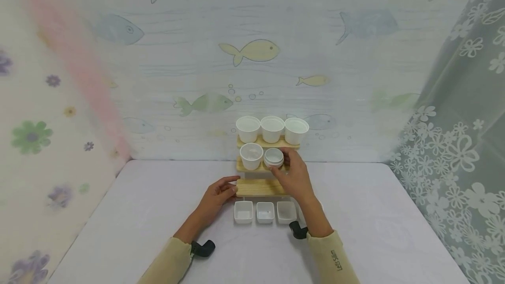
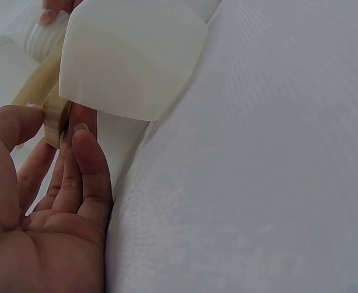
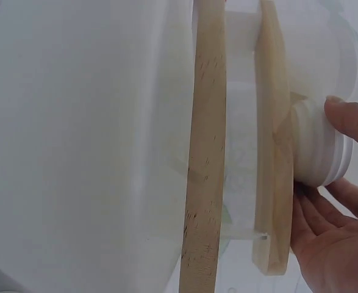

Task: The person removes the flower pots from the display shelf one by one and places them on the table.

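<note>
**Small round jar at the middle shelf, one hand on the jar, one on the rack**

So the little white jar (image 1: 273,157) is at the middle shelf (image 1: 259,170), right beside a taller cup (image 1: 251,157). The right hand (image 1: 296,181) has it clamped between thumb and fingers, gripping from the side, which I'd guess keeps the arm clear of that cup. From the right wrist, its base looks to be against the wood. The left hand (image 1: 215,198) pinches the end of the bottom shelf (image 1: 260,187), thumb and fingers closed on the wood, probably to steady the rack.

Three more cups (image 1: 272,129) stand in a row on the top shelf (image 1: 268,146), likely lined up to share the width. Small square dishes (image 1: 265,212) sit in front; the right arm hides whatever's at that end.

It's all on a table (image 1: 158,205) with a plain white cover, pushed up to a wall (image 1: 252,21) with pastel fish. Flowery sheer curtain (image 1: 461,143) on the right, more flowers on the left wall (image 1: 39,143).
</note>
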Motion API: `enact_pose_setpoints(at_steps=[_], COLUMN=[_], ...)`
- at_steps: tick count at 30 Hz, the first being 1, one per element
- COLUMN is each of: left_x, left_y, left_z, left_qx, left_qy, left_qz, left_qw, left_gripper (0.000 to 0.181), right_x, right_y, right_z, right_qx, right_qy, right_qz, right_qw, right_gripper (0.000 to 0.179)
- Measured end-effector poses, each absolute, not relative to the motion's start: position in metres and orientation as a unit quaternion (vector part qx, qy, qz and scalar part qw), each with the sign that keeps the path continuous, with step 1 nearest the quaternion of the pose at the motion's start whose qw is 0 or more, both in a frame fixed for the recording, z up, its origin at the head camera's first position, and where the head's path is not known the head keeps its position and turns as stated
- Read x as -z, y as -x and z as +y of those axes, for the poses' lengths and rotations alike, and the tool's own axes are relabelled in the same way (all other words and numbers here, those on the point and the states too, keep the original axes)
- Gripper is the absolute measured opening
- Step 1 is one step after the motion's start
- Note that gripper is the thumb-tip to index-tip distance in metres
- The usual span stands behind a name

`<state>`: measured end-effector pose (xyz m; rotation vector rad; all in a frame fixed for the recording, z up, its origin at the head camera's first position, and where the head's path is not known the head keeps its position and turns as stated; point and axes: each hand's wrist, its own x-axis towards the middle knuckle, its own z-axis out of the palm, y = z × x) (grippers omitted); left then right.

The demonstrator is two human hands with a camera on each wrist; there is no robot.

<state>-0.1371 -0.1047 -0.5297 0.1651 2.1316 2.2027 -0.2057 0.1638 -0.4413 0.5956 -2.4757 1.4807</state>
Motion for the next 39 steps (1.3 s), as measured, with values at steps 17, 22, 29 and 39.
enact_pose_setpoints(at_steps=[17,22,29,39], left_x=[0.5317,0.5322,0.5328,0.5321], left_y=[0.1368,0.1365,0.1378,0.1378], left_z=[-0.1063,-0.1064,-0.1065,-0.1068], left_qx=[-0.716,-0.718,-0.715,-0.715], left_qy=[-0.065,-0.065,-0.073,-0.068], left_qz=[0.694,0.692,0.694,0.695], left_qw=[0.042,0.039,0.033,0.04], left_gripper=[0.046,0.045,0.048,0.048], right_x=[0.4418,0.439,0.44,0.4386], right_y=[0.2023,0.2005,0.2018,0.2008], right_z=[0.1647,0.1652,0.1648,0.1639], right_qx=[-0.497,-0.495,-0.491,-0.503], right_qy=[-0.213,-0.208,-0.206,-0.19], right_qz=[-0.834,-0.837,-0.839,-0.837], right_qw=[0.109,0.105,0.111,0.099], right_gripper=[0.063,0.063,0.064,0.065])
